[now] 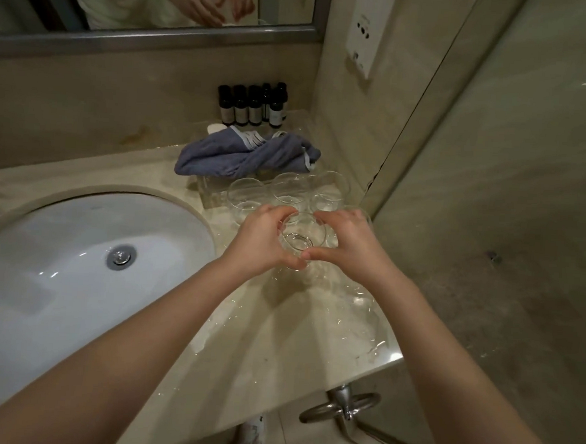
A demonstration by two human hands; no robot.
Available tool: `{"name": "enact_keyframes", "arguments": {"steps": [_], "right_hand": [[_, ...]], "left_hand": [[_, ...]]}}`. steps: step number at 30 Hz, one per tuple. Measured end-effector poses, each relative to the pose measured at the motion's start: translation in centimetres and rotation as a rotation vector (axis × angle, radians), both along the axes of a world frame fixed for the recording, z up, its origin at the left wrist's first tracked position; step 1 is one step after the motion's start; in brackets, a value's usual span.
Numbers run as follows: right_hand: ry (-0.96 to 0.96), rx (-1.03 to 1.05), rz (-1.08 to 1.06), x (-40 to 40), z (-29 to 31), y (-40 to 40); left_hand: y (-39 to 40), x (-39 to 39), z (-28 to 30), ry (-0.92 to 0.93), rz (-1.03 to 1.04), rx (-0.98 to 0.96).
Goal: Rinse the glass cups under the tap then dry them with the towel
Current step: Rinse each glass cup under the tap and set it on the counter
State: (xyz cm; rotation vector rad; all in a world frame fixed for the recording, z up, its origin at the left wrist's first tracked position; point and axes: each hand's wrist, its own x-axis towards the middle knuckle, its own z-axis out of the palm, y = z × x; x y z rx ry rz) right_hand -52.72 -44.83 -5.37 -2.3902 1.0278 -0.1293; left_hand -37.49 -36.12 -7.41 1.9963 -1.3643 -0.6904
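Note:
A clear glass cup (301, 237) stands upright over the wet counter, to the right of the sink. My left hand (261, 240) grips its left side and my right hand (347, 240) grips its right side, thumbs meeting at the near wall. Behind it stand three more glass cups (247, 193), (288, 187), (329, 186) in a row. A crumpled blue towel (244, 155) lies on the counter behind the cups. No tap is in view.
The white sink basin (60, 242) with a metal drain (121, 256) fills the left. Several dark small bottles (252, 104) line the back wall. A mirror (154, 4) hangs above. The beige counter (295, 325) is wet; its edge drops at the right beside a glass partition (492, 199).

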Motion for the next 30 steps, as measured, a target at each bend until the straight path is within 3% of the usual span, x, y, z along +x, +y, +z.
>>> {"name": "enact_keyframes", "arguments": {"steps": [17, 30], "right_hand": [[0.009, 0.007, 0.054, 0.7, -1.2, -2.2], [0.106, -0.039, 0.118, 1.5, -1.4, -3.6]], "left_hand": [[-2.4, -0.4, -1.4, -0.135, 0.044, 0.068], [-3.1, -0.9, -1.5, -0.11, 0.073, 0.065]]}}
